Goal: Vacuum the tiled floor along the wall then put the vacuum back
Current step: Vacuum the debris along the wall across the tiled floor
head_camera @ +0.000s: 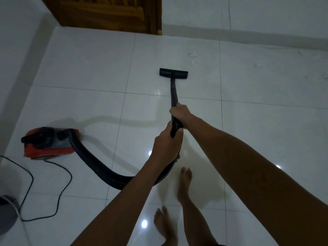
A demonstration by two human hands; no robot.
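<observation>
Both hands' grip (177, 125) on vacuum hose (174, 127) — nozzle (173, 73) on tiles (88, 68)

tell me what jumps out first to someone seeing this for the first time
Both hands grip a black vacuum wand in mid-frame: the right hand higher up, the left hand lower on the ribbed hose, with the floor nozzle flat on the glossy white tiles. At left sits the red vacuum body, and white debris lies near the far wall.
</observation>
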